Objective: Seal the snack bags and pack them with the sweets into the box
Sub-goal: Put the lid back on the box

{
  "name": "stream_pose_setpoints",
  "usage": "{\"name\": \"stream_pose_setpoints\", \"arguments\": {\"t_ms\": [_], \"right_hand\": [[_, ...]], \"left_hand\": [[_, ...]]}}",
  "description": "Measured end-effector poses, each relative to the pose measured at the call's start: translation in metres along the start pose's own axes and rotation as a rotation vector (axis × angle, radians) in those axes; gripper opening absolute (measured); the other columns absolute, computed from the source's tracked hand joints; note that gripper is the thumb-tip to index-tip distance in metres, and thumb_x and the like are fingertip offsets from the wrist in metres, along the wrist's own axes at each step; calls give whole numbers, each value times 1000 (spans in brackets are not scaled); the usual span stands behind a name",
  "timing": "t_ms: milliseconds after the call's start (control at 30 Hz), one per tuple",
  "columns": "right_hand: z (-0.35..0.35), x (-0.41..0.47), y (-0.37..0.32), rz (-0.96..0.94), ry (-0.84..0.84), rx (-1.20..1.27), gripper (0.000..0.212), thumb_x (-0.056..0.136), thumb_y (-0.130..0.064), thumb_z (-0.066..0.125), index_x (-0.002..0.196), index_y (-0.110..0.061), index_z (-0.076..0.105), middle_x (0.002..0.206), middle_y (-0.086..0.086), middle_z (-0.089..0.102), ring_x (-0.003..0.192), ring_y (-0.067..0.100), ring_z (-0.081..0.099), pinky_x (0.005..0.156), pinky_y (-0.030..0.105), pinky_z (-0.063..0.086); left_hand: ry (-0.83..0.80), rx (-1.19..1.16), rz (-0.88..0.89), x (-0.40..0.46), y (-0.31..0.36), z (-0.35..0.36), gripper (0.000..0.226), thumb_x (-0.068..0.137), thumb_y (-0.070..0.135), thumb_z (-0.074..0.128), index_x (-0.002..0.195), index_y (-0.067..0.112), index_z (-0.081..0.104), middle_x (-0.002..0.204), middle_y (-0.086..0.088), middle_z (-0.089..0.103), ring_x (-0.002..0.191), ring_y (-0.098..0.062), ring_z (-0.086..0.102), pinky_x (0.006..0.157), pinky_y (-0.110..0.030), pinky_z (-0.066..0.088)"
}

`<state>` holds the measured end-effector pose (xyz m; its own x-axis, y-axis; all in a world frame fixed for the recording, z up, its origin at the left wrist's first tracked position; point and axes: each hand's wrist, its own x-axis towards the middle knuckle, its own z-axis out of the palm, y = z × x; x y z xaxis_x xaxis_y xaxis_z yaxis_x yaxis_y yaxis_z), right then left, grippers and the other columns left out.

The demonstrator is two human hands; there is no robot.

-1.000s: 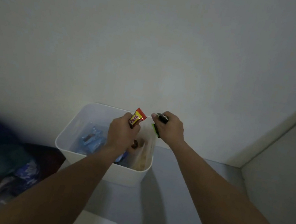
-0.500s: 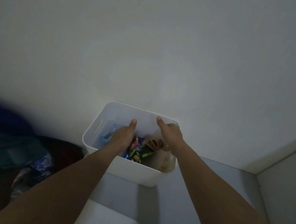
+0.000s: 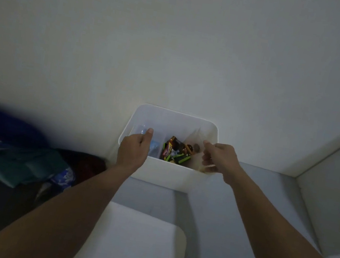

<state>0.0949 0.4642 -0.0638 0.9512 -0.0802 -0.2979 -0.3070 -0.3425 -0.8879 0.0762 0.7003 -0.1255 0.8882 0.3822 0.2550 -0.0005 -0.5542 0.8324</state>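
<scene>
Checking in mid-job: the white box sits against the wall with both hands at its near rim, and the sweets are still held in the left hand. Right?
Not quite. The head view shows the sweets lying inside the white box, not held. The left hand is empty, its thumb at the near rim; the right hand is at the rim too, by a clear snack bag. The box does sit against the wall.

A plain pale wall (image 3: 177, 41) rises beyond the hands in dim light. Left of them lies dark, crumpled fabric (image 3: 5, 159). Beneath them, a grey surface (image 3: 214, 212).
</scene>
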Motion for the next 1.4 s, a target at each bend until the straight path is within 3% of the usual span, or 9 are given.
{"name": "stream_pose_setpoints", "arguments": {"t_ms": [233, 400, 533, 633, 767, 867, 1033, 1300, 1400], "right_hand": [[16, -49, 48, 119, -123, -184, 25, 87, -25, 63, 81, -2, 68, 72, 11, 68, 57, 20, 65, 56, 31, 57], [35, -88, 111, 341, -337, -396, 36, 87, -26, 66, 102, 6, 62, 91, 18, 63, 76, 32, 64, 61, 41, 59], [53, -125, 151, 399, -417, -557, 27, 88, -24, 64, 82, 1, 55, 74, 11, 50, 66, 26, 51, 60, 37, 52], [68, -149, 171, 412, -418, -507, 20, 89, -20, 61, 84, -4, 50, 73, 5, 45, 60, 19, 45, 50, 27, 40], [85, -171, 200, 353, -280, -410, 13, 87, -16, 57, 94, -5, 55, 90, 6, 51, 79, 18, 52, 65, 26, 41], [88, -180, 209, 342, -121, -360, 32, 85, -17, 58, 113, -2, 54, 101, 9, 51, 91, 22, 51, 73, 27, 40], [81, -186, 195, 305, 191, -327, 40, 80, -16, 60, 116, 0, 52, 116, 20, 59, 106, 35, 59, 83, 34, 48], [50, -157, 117, 18, 477, -182, 44, 79, -10, 59, 122, -6, 54, 119, 14, 58, 108, 33, 57, 90, 39, 47], [35, -133, 85, -61, 486, -187, 30, 76, -4, 55, 106, -4, 62, 102, 14, 62, 95, 33, 59, 75, 32, 45]], "left_hand": [[39, 182, -37, -53, -43, -32, 59, 95, 45, 39, 55, 4, 51, 65, -22, 64, 64, -39, 59, 58, -36, 42], [-211, 496, -299, -99, -96, -50, 39, 91, 38, 50, 95, 1, 62, 104, -22, 65, 98, -40, 59, 83, -42, 49], [-335, 653, -608, -147, -126, -60, 58, 86, 40, 56, 127, 1, 45, 133, -21, 44, 124, -39, 42, 101, -50, 38], [-387, 540, -803, -169, -141, -68, 59, 84, 34, 58, 128, -4, 48, 134, -24, 49, 124, -41, 46, 103, -49, 40], [-462, 392, -812, -191, -145, -81, 42, 87, 25, 57, 114, -6, 59, 117, -21, 62, 110, -38, 59, 89, -38, 47], [-364, 283, -844, -202, -148, -87, 45, 81, 24, 60, 112, -9, 55, 118, -21, 58, 108, -37, 57, 92, -40, 47], [-160, 314, -689, -206, -137, -98, 53, 82, 41, 53, 111, -3, 59, 112, -22, 62, 102, -39, 59, 91, -46, 49], [176, 131, -454, -149, -67, -103, 30, 84, 20, 54, 94, -5, 67, 97, -25, 66, 89, -42, 61, 79, -45, 51], [180, 74, -368, -115, -39, -102, 21, 83, 9, 53, 82, -8, 66, 87, -24, 67, 80, -38, 63, 71, -40, 52]]}}
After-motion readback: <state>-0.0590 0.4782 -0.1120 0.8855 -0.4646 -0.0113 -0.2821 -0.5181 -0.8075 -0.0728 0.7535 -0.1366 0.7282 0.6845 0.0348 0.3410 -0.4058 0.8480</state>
